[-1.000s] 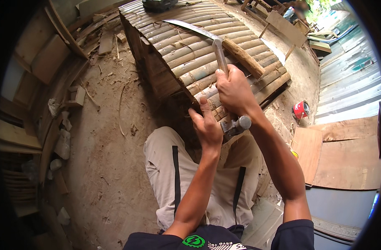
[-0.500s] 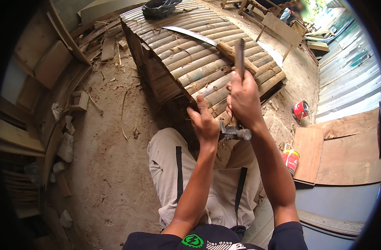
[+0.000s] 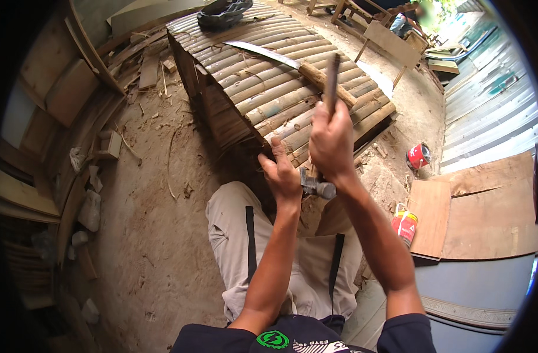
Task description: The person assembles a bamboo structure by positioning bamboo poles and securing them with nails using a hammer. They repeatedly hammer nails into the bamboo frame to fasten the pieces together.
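In my right hand (image 3: pixel 332 141) is a hammer (image 3: pixel 319 187), gripped by its handle, which points up and away. The hammer's metal head hangs below the fist, close to my left hand (image 3: pixel 282 175). That left hand is at the near edge of a bamboo-slat bench top (image 3: pixel 254 88), its thumb raised and its fingers curled. Whatever lies between those fingers is hidden. A long curved machete (image 3: pixel 322 81) rests across the slats just beyond my right hand, its blade toward the far left and its wooden handle toward me.
A black bag (image 3: pixel 223 14) sits on the far end of the bench top. To the right are two red tins, one lying tilted (image 3: pixel 418 156) and one nearer (image 3: pixel 405 225), beside plywood sheets (image 3: pixel 486 217). Wood scraps (image 3: pixel 150 73) litter the left floor. A person (image 3: pixel 403 23) is far back right.
My right hand and the hammer have moved a little left, bringing the hammer's head closer to my left hand. The whole view has shifted slightly; the machete still lies on the slats.
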Tool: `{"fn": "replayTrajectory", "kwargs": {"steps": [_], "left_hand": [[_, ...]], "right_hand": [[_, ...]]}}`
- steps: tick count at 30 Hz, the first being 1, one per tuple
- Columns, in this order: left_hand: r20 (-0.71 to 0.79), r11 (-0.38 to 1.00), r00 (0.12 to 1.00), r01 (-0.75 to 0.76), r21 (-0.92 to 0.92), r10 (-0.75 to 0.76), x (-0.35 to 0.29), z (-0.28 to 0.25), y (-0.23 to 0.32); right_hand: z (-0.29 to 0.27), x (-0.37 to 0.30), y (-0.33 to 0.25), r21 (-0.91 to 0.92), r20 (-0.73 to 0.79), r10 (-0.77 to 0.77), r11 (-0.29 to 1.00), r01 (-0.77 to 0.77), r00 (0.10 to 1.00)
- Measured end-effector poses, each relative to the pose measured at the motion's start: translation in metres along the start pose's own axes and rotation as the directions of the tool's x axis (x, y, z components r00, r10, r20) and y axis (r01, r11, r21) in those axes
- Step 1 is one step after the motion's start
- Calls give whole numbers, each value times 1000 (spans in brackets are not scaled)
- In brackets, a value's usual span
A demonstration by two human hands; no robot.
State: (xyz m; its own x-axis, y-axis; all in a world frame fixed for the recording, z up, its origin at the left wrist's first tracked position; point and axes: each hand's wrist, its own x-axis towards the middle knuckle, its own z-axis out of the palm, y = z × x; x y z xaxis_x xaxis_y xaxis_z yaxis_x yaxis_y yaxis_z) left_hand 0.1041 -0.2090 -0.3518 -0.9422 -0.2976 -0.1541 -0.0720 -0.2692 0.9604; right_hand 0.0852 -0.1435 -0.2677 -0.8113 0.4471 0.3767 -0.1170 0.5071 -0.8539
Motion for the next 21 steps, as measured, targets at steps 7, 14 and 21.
{"fn": "replayTrajectory", "kwargs": {"steps": [7,14,21], "left_hand": [[-6,997,998,-60,39,60,3,-1,-4],[15,1000,1000,-2,2,2,4,-3,-1],[6,1000,1000,11,-22,-11,2,-3,2]], "right_hand": [[-20,-17,-5,301,63,166,937,-177,984],[8,17,11,-65,206,84,995,-72,975],[9,21,6,-94,163,76,994,-61,984]]}}
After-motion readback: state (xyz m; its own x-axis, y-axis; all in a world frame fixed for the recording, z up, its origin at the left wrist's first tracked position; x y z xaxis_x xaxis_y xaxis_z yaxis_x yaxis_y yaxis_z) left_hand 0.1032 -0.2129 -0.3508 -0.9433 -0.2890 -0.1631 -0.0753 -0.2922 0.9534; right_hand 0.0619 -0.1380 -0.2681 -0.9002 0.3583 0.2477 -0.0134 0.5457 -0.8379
